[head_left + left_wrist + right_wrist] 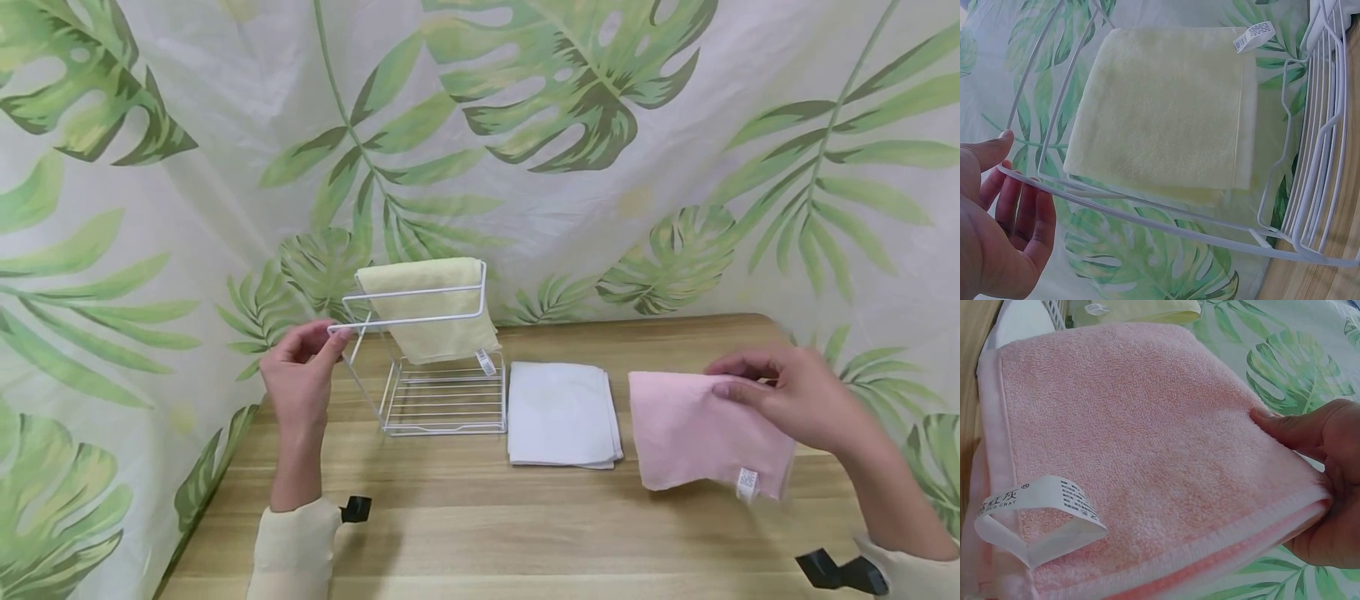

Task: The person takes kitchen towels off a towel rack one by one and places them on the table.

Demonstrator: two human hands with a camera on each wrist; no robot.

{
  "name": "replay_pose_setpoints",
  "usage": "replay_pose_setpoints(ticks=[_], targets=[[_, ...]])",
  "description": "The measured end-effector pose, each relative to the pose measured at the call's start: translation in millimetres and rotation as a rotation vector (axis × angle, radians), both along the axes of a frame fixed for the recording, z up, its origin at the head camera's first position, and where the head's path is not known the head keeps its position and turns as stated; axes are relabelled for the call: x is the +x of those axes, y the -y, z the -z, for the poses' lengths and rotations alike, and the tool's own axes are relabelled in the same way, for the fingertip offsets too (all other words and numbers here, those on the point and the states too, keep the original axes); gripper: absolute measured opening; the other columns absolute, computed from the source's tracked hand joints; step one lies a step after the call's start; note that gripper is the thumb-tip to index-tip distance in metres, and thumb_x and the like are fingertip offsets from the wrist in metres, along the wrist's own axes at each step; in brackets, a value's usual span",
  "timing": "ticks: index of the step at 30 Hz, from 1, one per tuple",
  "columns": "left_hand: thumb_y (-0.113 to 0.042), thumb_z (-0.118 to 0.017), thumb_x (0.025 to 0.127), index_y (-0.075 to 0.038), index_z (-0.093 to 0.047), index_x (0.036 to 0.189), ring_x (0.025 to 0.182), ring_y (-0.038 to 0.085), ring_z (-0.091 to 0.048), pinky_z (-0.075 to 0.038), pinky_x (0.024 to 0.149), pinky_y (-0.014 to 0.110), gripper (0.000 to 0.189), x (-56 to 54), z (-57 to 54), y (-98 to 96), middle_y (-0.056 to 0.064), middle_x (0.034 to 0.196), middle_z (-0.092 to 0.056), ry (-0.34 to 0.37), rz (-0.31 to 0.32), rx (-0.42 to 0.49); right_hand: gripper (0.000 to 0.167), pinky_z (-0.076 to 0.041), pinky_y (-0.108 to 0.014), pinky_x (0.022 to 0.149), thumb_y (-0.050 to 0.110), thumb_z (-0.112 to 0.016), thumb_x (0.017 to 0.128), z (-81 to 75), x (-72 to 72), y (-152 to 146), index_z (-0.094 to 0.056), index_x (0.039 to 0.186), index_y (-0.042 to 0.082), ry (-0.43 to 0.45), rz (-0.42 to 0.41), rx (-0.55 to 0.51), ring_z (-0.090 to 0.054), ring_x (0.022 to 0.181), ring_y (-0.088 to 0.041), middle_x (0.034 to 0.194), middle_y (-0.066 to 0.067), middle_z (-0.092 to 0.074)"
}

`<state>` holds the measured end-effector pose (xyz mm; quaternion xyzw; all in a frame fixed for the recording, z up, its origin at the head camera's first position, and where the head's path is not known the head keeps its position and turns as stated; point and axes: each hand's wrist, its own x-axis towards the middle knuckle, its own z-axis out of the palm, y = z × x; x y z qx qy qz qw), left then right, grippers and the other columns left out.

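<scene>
My left hand [303,367] pinches the front left corner of a white wire rack [446,432], with the thumb on one side of the wire and the fingers on the other. Over the rack's rear top bar hangs a folded yellow towel [423,308], its label at the lower right. My right hand [787,396] holds a folded pink towel [697,437] by its top edge, above the table. A white tag [1041,515] sticks out from the pink towel's hem. Between rack and pink towel, a folded white towel [562,417] lies flat.
The wooden table [525,533] has a rounded far right corner. Behind it and along the left hangs a leaf-patterned curtain [562,208]. The rack's front top bar [412,319] carries no towel. Black straps [840,573] sit near my sleeves.
</scene>
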<state>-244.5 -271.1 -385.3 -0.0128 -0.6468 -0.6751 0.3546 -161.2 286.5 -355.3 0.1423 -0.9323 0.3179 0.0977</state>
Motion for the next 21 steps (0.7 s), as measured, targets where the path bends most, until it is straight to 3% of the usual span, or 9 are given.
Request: replay_pose_setpoints(ticks=[13,21], targets=[[0.001,-0.091,0.083,0.014,-0.076,0.1,0.062,0.007,-0.062,-0.061,0.058,0.016,0.027,-1.3,-0.1,-0.3,-0.002,0.074,-0.072,-0.016,0.012,0.009,0.014,-0.054,-0.021,0.061,0.012,-0.082,0.095,6.0,21.5,1,-0.082,0.104,0.023,0.054,-0.009,0.001,-0.064,0.077,0.002,0.097,0.006,-0.08],[0.0,-0.091,0.083,0.013,-0.076,0.101,0.063,0.007,-0.063,-0.061,0.058,0.015,0.026,-0.6,0.8,-0.3,-0.003,0.075,-0.072,-0.007,0.002,-0.002,0.016,-0.058,-0.018,0.068,0.007,-0.081,0.095,14.6,16.0,-3,-0.082,0.106,0.019,0.079,-0.089,-0.063,-0.07,0.084,0.001,0.095,0.011,-0.08]])
